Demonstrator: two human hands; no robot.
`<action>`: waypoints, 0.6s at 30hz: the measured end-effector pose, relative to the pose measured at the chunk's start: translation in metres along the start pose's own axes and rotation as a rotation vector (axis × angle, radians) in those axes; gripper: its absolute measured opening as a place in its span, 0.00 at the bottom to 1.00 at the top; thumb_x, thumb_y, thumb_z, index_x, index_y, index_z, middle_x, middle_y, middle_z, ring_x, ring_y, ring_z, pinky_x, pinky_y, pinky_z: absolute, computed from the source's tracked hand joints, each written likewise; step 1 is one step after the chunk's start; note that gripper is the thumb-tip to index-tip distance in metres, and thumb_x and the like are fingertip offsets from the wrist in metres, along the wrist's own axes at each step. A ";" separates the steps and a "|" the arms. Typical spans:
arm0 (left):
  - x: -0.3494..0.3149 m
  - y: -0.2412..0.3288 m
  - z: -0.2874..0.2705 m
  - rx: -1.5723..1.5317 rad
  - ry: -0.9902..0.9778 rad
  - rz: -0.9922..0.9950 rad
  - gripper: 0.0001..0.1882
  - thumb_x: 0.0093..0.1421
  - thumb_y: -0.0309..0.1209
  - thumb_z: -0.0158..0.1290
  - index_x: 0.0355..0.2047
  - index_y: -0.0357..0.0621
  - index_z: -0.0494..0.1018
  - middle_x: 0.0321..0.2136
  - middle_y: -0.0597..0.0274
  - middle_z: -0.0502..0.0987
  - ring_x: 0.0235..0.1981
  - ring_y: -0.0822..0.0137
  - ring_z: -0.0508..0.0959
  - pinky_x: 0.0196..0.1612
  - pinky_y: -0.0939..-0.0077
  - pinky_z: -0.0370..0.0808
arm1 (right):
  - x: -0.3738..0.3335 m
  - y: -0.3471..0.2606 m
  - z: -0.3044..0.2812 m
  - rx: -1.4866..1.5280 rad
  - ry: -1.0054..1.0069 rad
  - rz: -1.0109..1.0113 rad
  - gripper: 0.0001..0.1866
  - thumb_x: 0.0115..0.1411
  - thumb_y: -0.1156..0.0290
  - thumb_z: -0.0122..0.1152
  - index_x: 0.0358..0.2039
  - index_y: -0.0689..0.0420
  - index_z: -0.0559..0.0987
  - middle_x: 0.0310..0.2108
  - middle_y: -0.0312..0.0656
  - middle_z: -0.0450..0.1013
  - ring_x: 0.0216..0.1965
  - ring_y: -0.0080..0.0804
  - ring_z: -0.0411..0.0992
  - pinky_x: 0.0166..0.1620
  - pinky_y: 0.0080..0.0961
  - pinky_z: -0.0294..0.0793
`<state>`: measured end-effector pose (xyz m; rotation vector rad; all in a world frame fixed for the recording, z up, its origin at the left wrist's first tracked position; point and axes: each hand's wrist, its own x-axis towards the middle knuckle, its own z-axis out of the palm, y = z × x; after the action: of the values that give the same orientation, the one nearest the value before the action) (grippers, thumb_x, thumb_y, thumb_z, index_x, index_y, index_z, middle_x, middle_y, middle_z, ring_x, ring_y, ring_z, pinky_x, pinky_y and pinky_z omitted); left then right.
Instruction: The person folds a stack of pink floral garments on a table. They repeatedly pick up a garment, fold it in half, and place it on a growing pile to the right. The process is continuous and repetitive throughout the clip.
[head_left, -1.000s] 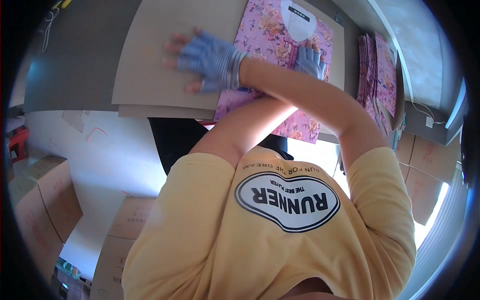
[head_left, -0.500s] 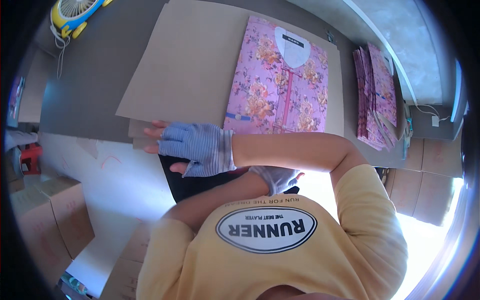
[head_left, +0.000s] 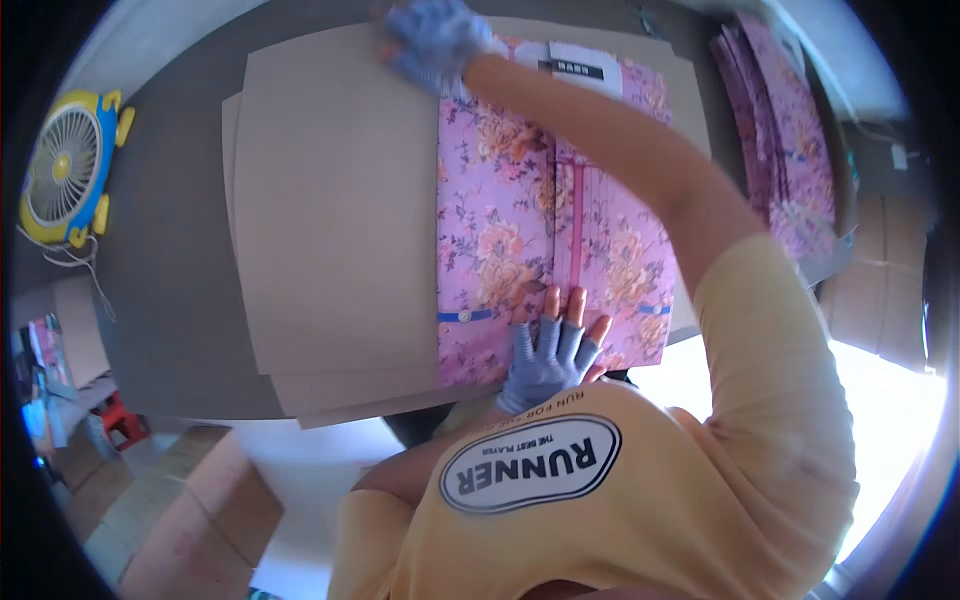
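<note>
A folded pink floral garment, with a white neck insert and a dark label at its far end, lies flat on large brown cardboard sheets. Gloved in grey-blue with bare fingertips, my left hand rests on the garment's near edge, its fingers stretched out and spread. My right arm crosses over the garment's far part. At its end my right hand, in a striped glove, is over the far edge of the sheets, beside the garment's far left corner. Motion smears its fingers, and nothing held can be made out.
To the right stands a stack of similar folded floral garments on the dark table. A yellow and blue fan with a loose cord sits at the left. Cardboard boxes and a red stool are at the lower left.
My right hand has moved from the sheets' near left edge to their far edge. My left hand has come from beside my body onto the garment. The view has shifted, showing more fan.
</note>
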<state>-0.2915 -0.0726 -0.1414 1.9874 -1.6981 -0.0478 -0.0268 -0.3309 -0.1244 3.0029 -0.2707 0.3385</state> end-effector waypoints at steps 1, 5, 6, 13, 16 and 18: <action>0.001 0.000 -0.002 0.045 -0.041 0.003 0.41 0.55 0.57 0.48 0.64 0.50 0.56 0.64 0.39 0.53 0.64 0.36 0.54 0.54 0.26 0.53 | 0.018 0.015 -0.004 -0.097 0.035 0.053 0.36 0.61 0.48 0.42 0.65 0.54 0.55 0.66 0.52 0.50 0.67 0.47 0.48 0.67 0.47 0.45; 0.005 -0.001 -0.011 0.062 -0.149 -0.038 0.40 0.56 0.58 0.47 0.65 0.55 0.55 0.65 0.39 0.50 0.65 0.36 0.50 0.54 0.26 0.52 | 0.042 0.023 -0.030 0.021 -0.049 0.082 0.34 0.62 0.51 0.42 0.65 0.54 0.55 0.67 0.51 0.49 0.67 0.46 0.48 0.67 0.46 0.45; 0.006 0.001 -0.014 0.048 -0.206 -0.049 0.40 0.56 0.57 0.47 0.65 0.56 0.55 0.66 0.39 0.48 0.66 0.36 0.48 0.54 0.26 0.51 | 0.035 0.023 -0.029 0.047 -0.088 0.088 0.34 0.63 0.51 0.41 0.65 0.54 0.55 0.67 0.51 0.49 0.68 0.46 0.47 0.67 0.45 0.45; 0.008 0.016 -0.008 0.233 -0.150 -0.038 0.38 0.58 0.55 0.47 0.66 0.59 0.53 0.66 0.39 0.46 0.64 0.33 0.51 0.53 0.29 0.55 | -0.056 -0.053 0.014 0.199 0.043 -0.001 0.34 0.58 0.42 0.43 0.58 0.50 0.66 0.57 0.50 0.63 0.59 0.47 0.61 0.59 0.50 0.57; 0.001 0.017 -0.009 0.346 -0.124 -0.049 0.35 0.57 0.56 0.48 0.62 0.60 0.60 0.64 0.42 0.52 0.64 0.35 0.52 0.53 0.31 0.56 | -0.123 -0.116 -0.046 0.312 -0.165 -0.255 0.30 0.52 0.41 0.50 0.39 0.56 0.80 0.39 0.52 0.76 0.44 0.48 0.73 0.48 0.45 0.71; -0.010 0.019 -0.005 0.391 -0.126 -0.070 0.32 0.57 0.57 0.46 0.60 0.61 0.64 0.61 0.46 0.58 0.58 0.40 0.58 0.52 0.34 0.59 | -0.200 -0.144 -0.091 0.620 -0.135 -0.437 0.31 0.54 0.45 0.51 0.39 0.64 0.79 0.38 0.58 0.75 0.43 0.53 0.73 0.47 0.45 0.71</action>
<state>-0.3090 -0.0629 -0.1322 2.3706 -1.8256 0.1490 -0.2110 -0.1455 -0.0943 3.5547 0.5870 0.1997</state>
